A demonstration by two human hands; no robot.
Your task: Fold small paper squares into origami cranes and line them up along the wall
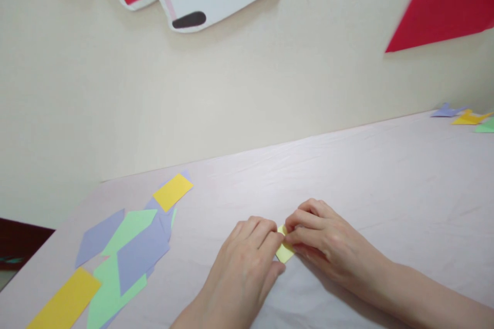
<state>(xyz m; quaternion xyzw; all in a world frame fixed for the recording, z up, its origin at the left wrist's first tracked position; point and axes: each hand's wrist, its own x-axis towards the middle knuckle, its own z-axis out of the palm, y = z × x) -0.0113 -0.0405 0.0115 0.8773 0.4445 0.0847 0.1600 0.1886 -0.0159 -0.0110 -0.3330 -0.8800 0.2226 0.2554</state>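
Note:
A small piece of pale yellow paper (284, 252) lies on the white-covered table, between my two hands. My left hand (247, 257) grips its left side, with the fingers bent and the thumb along the near edge. From the right, my right hand (318, 231) pinches the paper with its fingertips close to those of the left. Most of the paper is hidden under the fingers, so its folds cannot be made out.
Loose purple paper (142, 252), green paper (111, 277) and yellow paper (65, 300) sheets overlap at the left. Small folded paper shapes (468, 117) stand at the far right. Behind the table (366, 164) rises a pale wall (247, 92) with red decorations (443, 10).

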